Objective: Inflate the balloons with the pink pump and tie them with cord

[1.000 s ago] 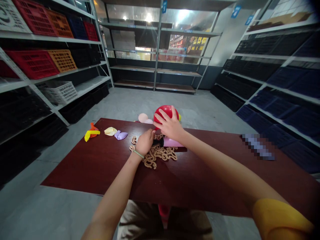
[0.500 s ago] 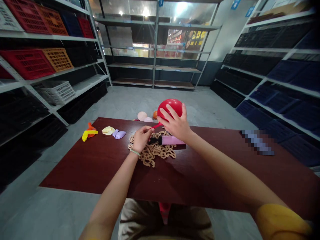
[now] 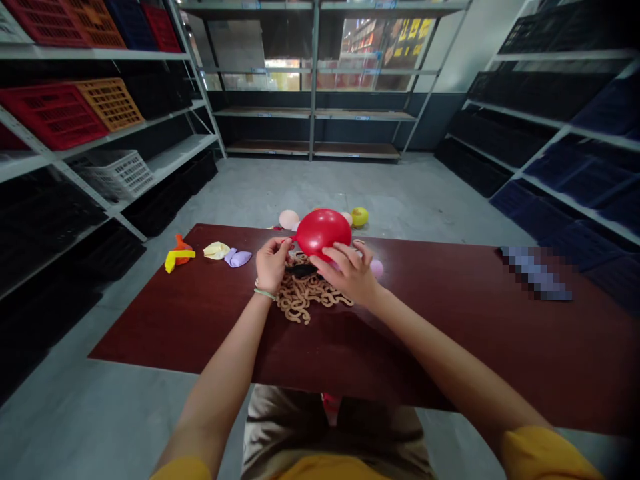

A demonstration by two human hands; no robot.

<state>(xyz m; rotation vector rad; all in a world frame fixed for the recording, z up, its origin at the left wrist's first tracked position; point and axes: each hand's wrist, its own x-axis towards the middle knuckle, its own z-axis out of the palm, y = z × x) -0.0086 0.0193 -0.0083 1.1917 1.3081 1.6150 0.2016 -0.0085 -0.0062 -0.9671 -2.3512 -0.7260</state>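
An inflated red balloon (image 3: 323, 231) is held just above the dark red table (image 3: 200, 320). My left hand (image 3: 271, 262) pinches the balloon's neck at its left end. My right hand (image 3: 348, 270) cups the balloon from below and the right, fingers curled against it. Under both hands lies a heap of tan chain links (image 3: 303, 297). A pink hand pump with a black nozzle (image 3: 301, 270) lies on the heap, mostly hidden behind my right hand.
Flat balloons lie at the table's left: an orange and yellow pair (image 3: 177, 254), a pale yellow one (image 3: 217, 250) and a lilac one (image 3: 238, 258). Small inflated balloons, pink (image 3: 289, 219) and yellow (image 3: 359, 216), sit past the far edge. Shelving with crates lines both sides.
The red balloon came off the pump nozzle and was lifted, then lowered toward me. My left hand moved from the nozzle to the balloon's neck. My right hand shifted from the balloon's top to underneath.
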